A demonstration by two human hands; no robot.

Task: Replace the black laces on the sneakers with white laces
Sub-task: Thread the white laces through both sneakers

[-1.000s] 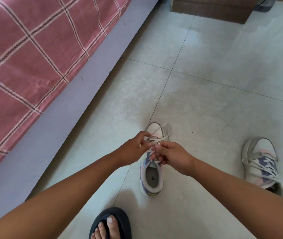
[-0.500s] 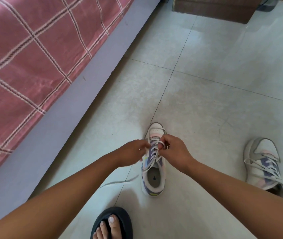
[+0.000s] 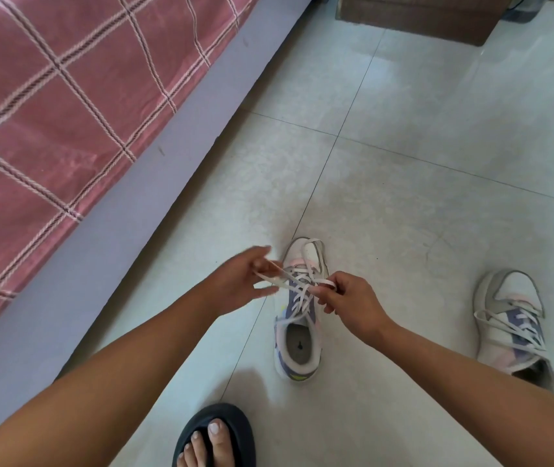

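A white, pink and purple sneaker (image 3: 297, 345) stands on the tiled floor, toe pointing away from me, with a white lace (image 3: 299, 291) crossed over its tongue. My left hand (image 3: 238, 281) is just left of the shoe and pinches one lace end, pulling it out to the left. My right hand (image 3: 349, 305) is at the shoe's right side, fingers curled round the other lace end. A second matching sneaker (image 3: 508, 318) with white laces lies at the right. No black lace is in view.
A bed with a pink checked cover (image 3: 66, 112) and a grey-purple base (image 3: 154, 203) runs along the left. A brown wooden piece of furniture (image 3: 413, 15) stands at the top. My foot in a black slipper (image 3: 215, 436) is at the bottom edge.
My hands have drawn apart from the middle of the shoe, each pulling a lace end sideways. The loose lace end that lay on the floor at left is lifted.
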